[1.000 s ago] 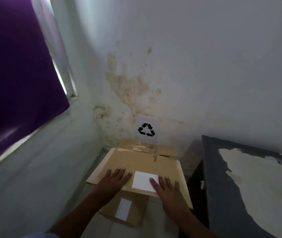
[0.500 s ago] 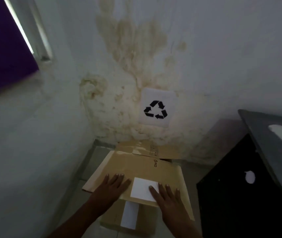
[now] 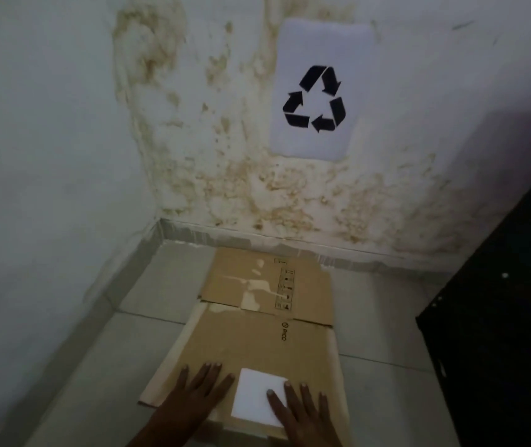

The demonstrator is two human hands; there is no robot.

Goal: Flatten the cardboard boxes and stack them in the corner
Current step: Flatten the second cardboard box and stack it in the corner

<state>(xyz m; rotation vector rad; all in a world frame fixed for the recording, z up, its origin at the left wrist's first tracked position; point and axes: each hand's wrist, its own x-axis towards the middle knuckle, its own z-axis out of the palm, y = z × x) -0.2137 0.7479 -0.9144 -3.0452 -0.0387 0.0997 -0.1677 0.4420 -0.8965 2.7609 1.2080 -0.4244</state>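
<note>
A flattened brown cardboard box (image 3: 257, 346) with a white label (image 3: 259, 396) lies on top of another flattened box (image 3: 267, 279) on the tiled floor, near the corner of two walls. My left hand (image 3: 196, 395) rests flat on the top box, fingers spread, left of the label. My right hand (image 3: 302, 411) lies flat on the box at the label's right edge, one fingertip on the label. Neither hand grips anything.
A white sheet with a black recycling symbol (image 3: 315, 91) hangs on the stained back wall. A dark cabinet (image 3: 499, 317) stands close on the right. The left wall (image 3: 47, 188) meets the back wall just beyond the boxes.
The view has dropped and moved closer to the corner, and the boxes now lie flat on the floor. Both hands stay flat on the top box beside the label.
</note>
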